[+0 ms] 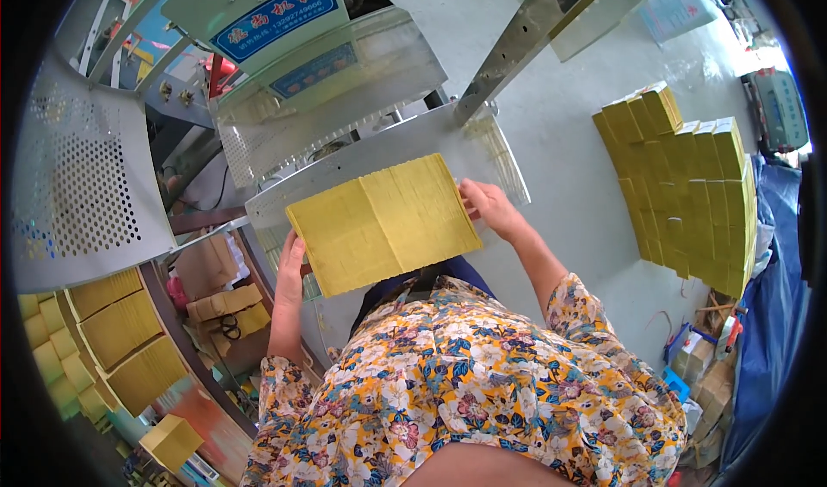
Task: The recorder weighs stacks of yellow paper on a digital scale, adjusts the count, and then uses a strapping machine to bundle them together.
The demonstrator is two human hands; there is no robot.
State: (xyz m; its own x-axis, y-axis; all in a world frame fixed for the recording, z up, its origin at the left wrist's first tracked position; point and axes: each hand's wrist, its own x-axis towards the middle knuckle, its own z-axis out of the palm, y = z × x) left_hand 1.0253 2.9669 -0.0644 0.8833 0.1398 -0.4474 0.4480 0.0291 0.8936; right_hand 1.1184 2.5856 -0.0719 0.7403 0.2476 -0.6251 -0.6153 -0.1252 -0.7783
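Yellow paper sheets, a thick stack point(383, 224) of them lying in two side-by-side halves, rest on the grey metal tabletop point(345, 172) of a green machine point(284, 30). The left hand point(290, 271) grips the stack's near left edge, fingers curled against its side. The right hand point(491, 207) presses on the stack's right edge, fingers closed on the paper (thumb hidden beneath). The floral sleeves point(448, 383) fill the lower view. More yellow bundles point(689, 194) are piled on the floor to the right, well apart, and others sit on a shelf point(121, 340) at lower left.
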